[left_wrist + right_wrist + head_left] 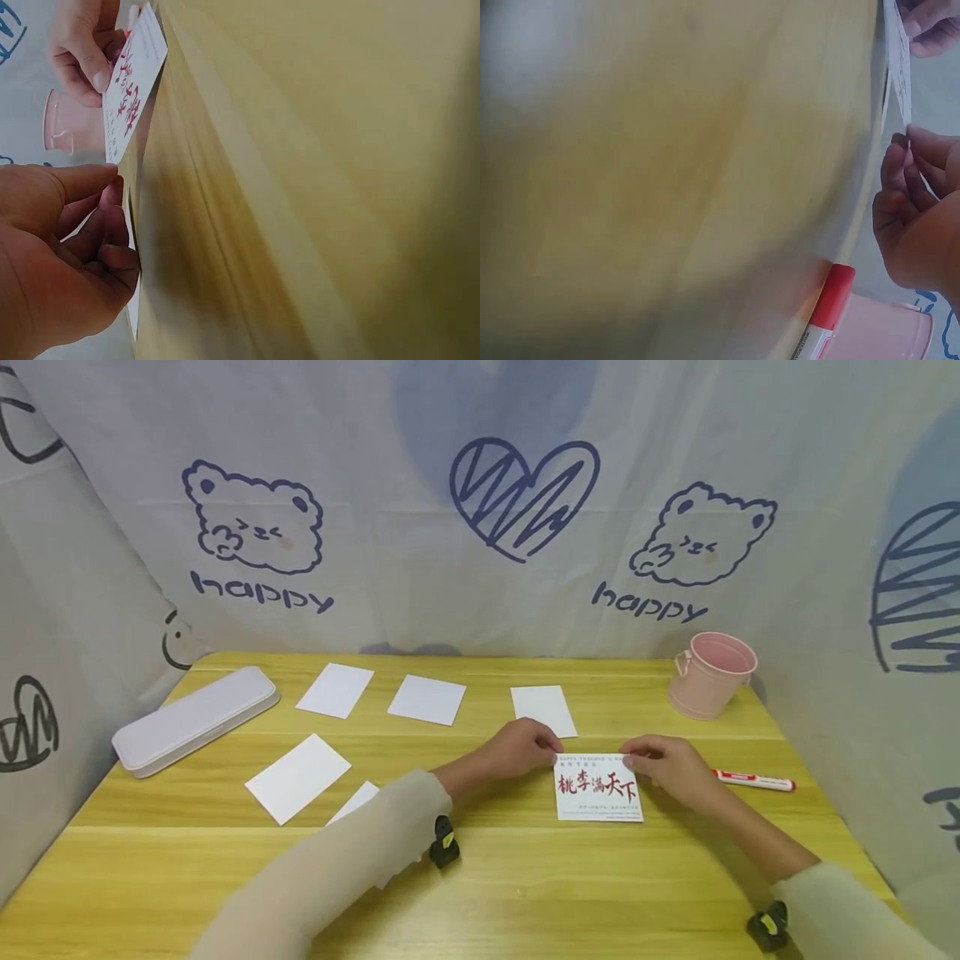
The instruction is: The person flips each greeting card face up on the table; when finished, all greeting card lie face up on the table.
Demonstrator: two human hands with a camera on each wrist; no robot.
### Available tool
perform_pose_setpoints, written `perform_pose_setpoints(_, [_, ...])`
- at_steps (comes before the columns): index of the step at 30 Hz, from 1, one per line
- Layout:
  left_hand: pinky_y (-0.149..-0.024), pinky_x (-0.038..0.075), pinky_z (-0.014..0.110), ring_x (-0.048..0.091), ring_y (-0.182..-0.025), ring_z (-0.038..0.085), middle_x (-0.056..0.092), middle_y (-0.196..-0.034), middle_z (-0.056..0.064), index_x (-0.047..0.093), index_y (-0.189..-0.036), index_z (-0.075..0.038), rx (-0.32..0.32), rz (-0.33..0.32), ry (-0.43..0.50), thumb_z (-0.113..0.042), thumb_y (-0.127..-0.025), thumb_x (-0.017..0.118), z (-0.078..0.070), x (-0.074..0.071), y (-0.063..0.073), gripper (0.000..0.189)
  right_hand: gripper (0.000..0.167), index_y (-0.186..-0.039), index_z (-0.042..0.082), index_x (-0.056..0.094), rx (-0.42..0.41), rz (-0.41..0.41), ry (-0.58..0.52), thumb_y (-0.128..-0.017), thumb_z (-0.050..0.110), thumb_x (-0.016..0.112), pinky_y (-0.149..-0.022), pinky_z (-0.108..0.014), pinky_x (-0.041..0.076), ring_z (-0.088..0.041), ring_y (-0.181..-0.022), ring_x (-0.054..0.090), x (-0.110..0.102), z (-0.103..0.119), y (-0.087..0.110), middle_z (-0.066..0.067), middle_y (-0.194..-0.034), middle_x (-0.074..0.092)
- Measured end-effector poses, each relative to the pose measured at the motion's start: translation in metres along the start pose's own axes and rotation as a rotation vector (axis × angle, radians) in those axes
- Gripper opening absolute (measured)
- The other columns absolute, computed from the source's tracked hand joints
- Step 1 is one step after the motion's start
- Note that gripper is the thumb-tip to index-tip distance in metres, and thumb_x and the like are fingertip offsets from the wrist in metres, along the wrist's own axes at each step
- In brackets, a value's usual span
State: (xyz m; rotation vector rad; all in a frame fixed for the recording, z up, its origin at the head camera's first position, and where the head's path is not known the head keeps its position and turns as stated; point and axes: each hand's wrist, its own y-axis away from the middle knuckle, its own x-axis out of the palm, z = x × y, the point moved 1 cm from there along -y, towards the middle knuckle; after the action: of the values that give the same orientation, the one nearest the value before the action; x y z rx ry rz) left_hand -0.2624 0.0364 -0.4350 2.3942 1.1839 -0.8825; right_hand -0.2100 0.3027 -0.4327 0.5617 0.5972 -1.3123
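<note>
One lettered card [599, 802], long axis left-to-right

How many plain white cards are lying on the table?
5 in view: the back-left card, the card right of it, the card just beyond the left hand, the leftmost card, and a card partly hidden by the left sleeve. More may be hidden there.

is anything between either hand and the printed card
No, nothing visible: the left hand and right hand pinch the printed card at its far corners. A blank card lies just beyond, the marker off to the right.
</note>
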Motion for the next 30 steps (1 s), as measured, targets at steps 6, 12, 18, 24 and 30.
perform_pose_setpoints(6, [-0.084, 0.049, 0.023, 0.062, -0.09, 0.011, 0.075, -0.098, 0.003, 0.077, -0.1, -0.007, 0.022, -0.007, -0.109, -0.008, -0.094, 0.068, 0.0, 0.003, -0.015, 0.01, 0.016, -0.106, 0.008, 0.075, -0.046, -0.049, 0.161, -0.096, 0.019, 0.069, -0.071, -0.029, 0.049, -0.017, -0.083, 0.059, 0.001, -0.006, -0.015, -0.005, -0.096, 0.073])
perform_pose_setpoints(12, [-0.086, 0.051, 0.025, 0.066, -0.095, 0.016, 0.074, -0.101, 0.006, 0.076, -0.101, -0.006, 0.002, -0.019, -0.144, -0.006, -0.095, 0.067, -0.003, 0.005, -0.023, 0.011, 0.013, -0.105, 0.008, 0.074, -0.064, -0.067, 0.205, -0.096, 0.015, 0.068, -0.077, -0.035, 0.049, -0.02, -0.088, 0.062, 0.002, -0.01, -0.022, -0.007, -0.099, 0.073])
perform_pose_setpoints(18, [-0.083, 0.051, 0.025, 0.066, -0.094, 0.017, 0.074, -0.101, 0.006, 0.077, -0.099, -0.006, 0.01, -0.026, -0.177, -0.005, -0.096, 0.066, -0.004, 0.008, -0.023, 0.011, 0.011, -0.103, 0.01, 0.074, -0.063, -0.041, 0.267, -0.096, 0.015, 0.068, -0.079, -0.041, 0.049, -0.022, -0.091, 0.063, 0.003, -0.01, -0.024, -0.008, -0.102, 0.069])
perform_pose_setpoints(24, [-0.084, 0.05, 0.025, 0.064, -0.094, 0.016, 0.073, -0.101, 0.005, 0.076, -0.1, -0.006, 0.029, -0.05, -0.152, -0.007, -0.096, 0.066, 0.0, -0.003, -0.023, 0.011, 0.016, -0.108, 0.006, 0.073, -0.054, -0.03, 0.224, -0.096, 0.014, 0.068, -0.078, -0.038, 0.051, -0.023, -0.09, 0.062, 0.001, -0.006, -0.028, -0.011, -0.104, 0.067])
perform_pose_setpoints(30, [-0.09, 0.05, 0.033, 0.062, -0.1, 0.021, 0.07, -0.109, 0.01, 0.071, -0.112, -0.002, -0.028, -0.1, -0.083, -0.01, -0.099, 0.064, 0.017, -0.039, -0.026, 0.018, 0.027, -0.121, 0.001, 0.068, -0.054, -0.034, 0.146, -0.099, 0.016, 0.065, -0.073, -0.03, 0.05, -0.025, -0.09, 0.06, -0.003, 0.01, -0.055, -0.015, -0.108, 0.067])
